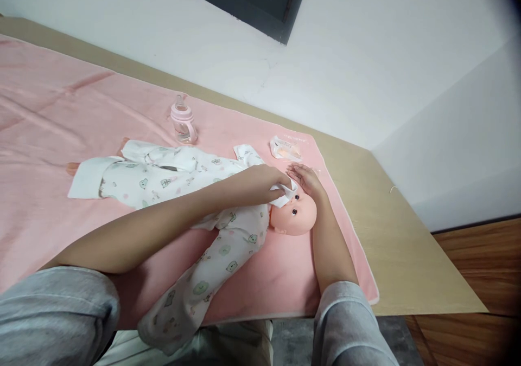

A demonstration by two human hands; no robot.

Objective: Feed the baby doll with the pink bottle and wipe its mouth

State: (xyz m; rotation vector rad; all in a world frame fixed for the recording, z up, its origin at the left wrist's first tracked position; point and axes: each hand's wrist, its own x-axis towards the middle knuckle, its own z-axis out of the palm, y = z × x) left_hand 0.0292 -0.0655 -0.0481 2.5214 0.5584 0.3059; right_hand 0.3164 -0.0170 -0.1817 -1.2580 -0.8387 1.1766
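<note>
A baby doll lies on its back on a pink blanket, its head toward the right. It wears a white sleepsuit printed with small green and pink animals; one long sleeve hangs over the near edge. My left hand pinches a white cloth against the lower part of the doll's face, covering the mouth area. At the far side of the doll's head rests my right hand, fingers stretched out and holding nothing. My left forearm crosses above the doll's body and hides part of it.
A pink-topped baby bottle with a handle stands on the blanket behind the doll's legs. Beyond the head lies a small clear plastic packet. The wooden tabletop shows at the right, against a white wall.
</note>
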